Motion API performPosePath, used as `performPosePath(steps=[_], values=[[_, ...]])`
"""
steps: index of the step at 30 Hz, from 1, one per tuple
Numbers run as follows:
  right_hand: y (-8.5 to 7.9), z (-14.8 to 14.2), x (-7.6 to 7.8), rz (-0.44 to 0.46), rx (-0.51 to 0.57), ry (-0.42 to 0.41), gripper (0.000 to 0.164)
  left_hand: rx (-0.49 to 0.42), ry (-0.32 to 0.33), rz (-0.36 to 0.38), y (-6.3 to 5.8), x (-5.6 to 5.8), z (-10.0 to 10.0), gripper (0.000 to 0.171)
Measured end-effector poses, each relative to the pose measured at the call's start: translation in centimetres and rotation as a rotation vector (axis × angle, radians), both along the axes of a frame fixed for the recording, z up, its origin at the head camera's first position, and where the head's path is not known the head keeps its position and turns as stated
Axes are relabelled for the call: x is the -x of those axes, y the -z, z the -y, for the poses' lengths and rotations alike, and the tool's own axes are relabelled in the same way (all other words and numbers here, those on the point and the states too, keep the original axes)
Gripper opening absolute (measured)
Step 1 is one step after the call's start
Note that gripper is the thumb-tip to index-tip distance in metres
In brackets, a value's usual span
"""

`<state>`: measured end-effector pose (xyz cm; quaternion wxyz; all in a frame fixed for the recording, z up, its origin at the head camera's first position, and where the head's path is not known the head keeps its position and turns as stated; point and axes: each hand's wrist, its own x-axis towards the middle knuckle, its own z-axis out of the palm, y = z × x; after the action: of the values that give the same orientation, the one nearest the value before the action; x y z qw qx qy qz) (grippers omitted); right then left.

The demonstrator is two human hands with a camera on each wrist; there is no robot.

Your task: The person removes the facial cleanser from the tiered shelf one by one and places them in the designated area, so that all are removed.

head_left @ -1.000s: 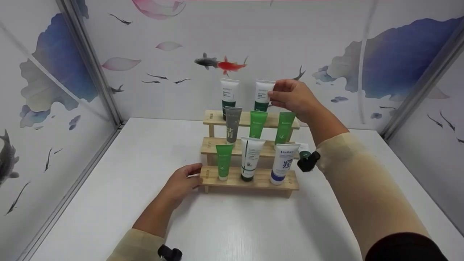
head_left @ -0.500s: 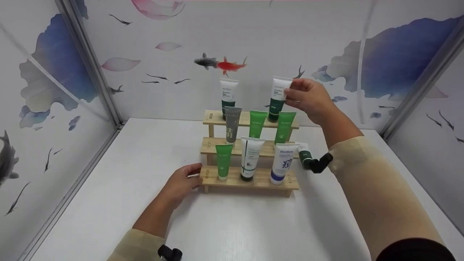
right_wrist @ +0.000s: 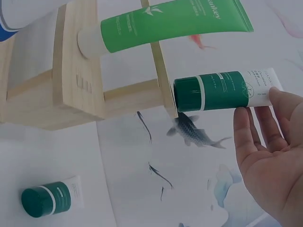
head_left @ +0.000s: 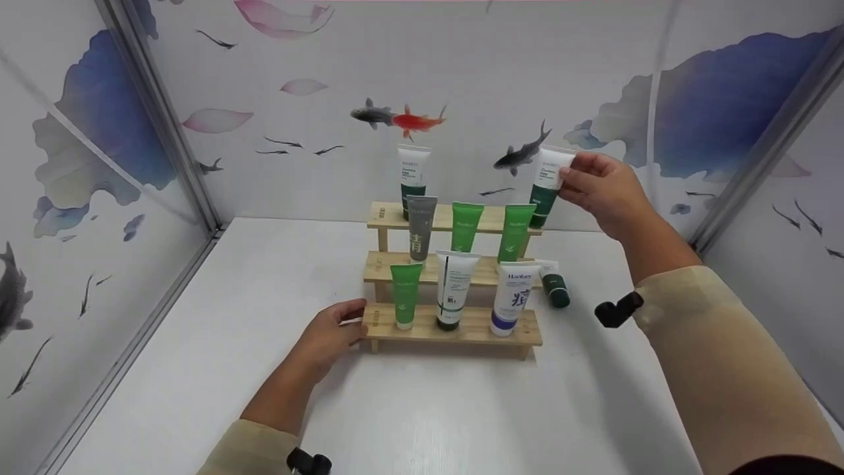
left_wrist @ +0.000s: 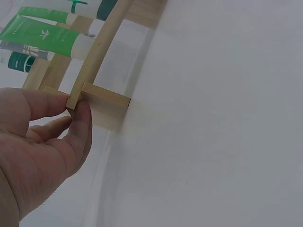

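Note:
My right hand (head_left: 610,191) pinches the upper end of a white and dark green squeeze tube (head_left: 547,188) at the right end of the wooden stand's (head_left: 475,331) top tier. In the right wrist view its green cap (right_wrist: 188,94) is right at that tier's edge, the tube leaning slightly. Thumb and fingers of my left hand (head_left: 330,335) pinch the left end of the bottom tier; the left wrist view shows the wooden corner (left_wrist: 75,97) between them. A matching tube (head_left: 413,175) stands at the top tier's left.
On the middle tier stand a grey tube (head_left: 421,227) and two green tubes (head_left: 466,224). Below them are a small green tube (head_left: 405,297), a white one (head_left: 455,290) and a white-blue one (head_left: 513,297). Another white-green tube (head_left: 555,287) lies on the table right of the stand.
My right hand has carried the white-green tube rightward, from behind the middle green tube to the top tier's right end. My left hand has stayed on the bottom tier.

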<state>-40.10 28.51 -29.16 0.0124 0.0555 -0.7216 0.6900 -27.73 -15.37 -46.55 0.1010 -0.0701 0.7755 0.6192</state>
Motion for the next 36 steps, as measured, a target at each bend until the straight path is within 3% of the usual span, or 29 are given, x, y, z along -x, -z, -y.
performPosePath(steps=[9, 15, 27, 36], values=[[0.6, -2.9, -0.9, 0.038, -0.022, 0.049, 0.056, -0.005, 0.006, -0.004, 0.0, 0.0, 0.0, 0.055], [1.8, -4.9, -1.2, 0.057, -0.052, 0.068, 0.056, 0.003, 0.007, -0.003, 0.0, 0.0, -0.1, 0.056], [5.3, -8.0, -1.4, 0.122, -0.165, 0.105, 0.069, -0.018, 0.017, -0.02, 0.3, 0.0, 0.3, 0.058], [8.9, -9.3, -1.0, 0.201, -0.176, 0.093, 0.073, -0.015, 0.013, -0.019, 0.1, 0.0, 0.2, 0.058]])
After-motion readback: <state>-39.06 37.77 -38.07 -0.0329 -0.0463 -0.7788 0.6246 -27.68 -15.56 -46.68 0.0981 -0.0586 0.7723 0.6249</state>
